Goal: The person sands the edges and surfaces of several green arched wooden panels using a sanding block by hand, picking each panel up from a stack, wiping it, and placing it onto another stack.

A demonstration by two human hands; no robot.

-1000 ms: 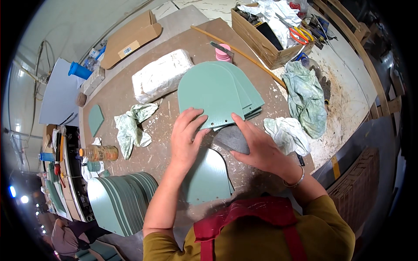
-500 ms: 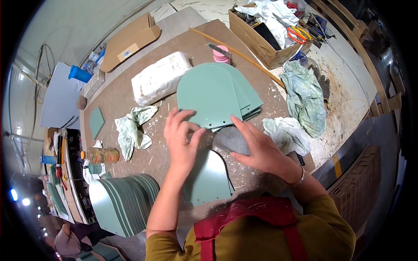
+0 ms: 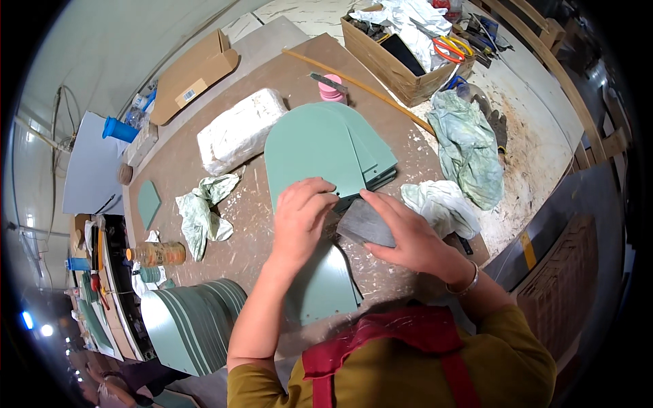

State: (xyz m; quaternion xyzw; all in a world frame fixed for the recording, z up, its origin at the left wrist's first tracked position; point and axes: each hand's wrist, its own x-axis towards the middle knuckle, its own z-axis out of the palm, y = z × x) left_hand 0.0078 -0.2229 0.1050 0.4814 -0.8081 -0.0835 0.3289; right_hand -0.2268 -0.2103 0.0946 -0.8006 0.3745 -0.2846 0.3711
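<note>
From where I stand, two bare hands are at work over the brown desk point(image 3: 248, 197) in the middle of the frame. The left hand point(image 3: 299, 216) has its fingers bent and drawn together, the tips at the lower edge of a green panel point(image 3: 313, 146) with a rounded top; whether it truly pinches that edge I cannot tell. The right hand point(image 3: 415, 239) closes around a grey block point(image 3: 366, 223), thumb on the near side and forefinger on the far side, its fingertip beside the panel's lower right corner.

That panel lies at the centre, on top of other green panels point(image 3: 375, 151) fanned out to the right. Below the hands, nearer the person, lies another green panel point(image 3: 320, 292), partly behind the left forearm. A row of similar panels point(image 3: 194, 326) leans together at lower left. A white bundle point(image 3: 241, 129) sits up and left of the centre, one crumpled cloth point(image 3: 204, 211) lies below it, and another pale cloth point(image 3: 439, 205) is bunched just right of the right hand.
</note>
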